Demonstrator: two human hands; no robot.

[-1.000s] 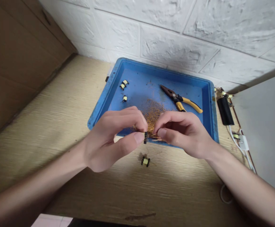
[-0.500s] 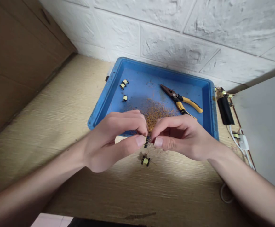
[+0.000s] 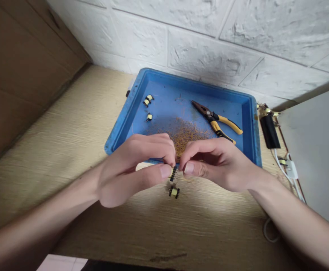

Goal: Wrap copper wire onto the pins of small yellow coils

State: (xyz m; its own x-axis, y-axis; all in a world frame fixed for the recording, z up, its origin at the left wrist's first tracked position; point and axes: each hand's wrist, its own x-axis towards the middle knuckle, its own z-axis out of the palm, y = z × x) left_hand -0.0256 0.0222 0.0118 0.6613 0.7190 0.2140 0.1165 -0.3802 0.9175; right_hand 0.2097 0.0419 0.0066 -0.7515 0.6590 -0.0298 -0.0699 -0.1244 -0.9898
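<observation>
My left hand (image 3: 133, 169) pinches a small black-and-yellow coil bobbin (image 3: 173, 173) between thumb and fingertips, just over the near rim of the blue tray (image 3: 124, 116). My right hand (image 3: 215, 162) is closed in a pinch right against the same bobbin, its thumb and forefinger at the part's right side; whether it grips a wire is too fine to see. A second bobbin (image 3: 174, 192) lies on the wooden table just below the hands. A heap of thin copper wire scraps (image 3: 188, 133) lies in the tray behind my fingers.
Yellow-handled pliers (image 3: 216, 120) and two more bobbins (image 3: 148, 100) lie in the tray. A black cylinder (image 3: 268, 131) and white cables (image 3: 288, 169) sit right of the tray by a grey panel. A white brick wall stands behind, a brown board at left.
My right hand has drawn in leftward and down from over the wire heap until its fingertips meet the bobbin. The left hand has dipped slightly and tilted the bobbin.
</observation>
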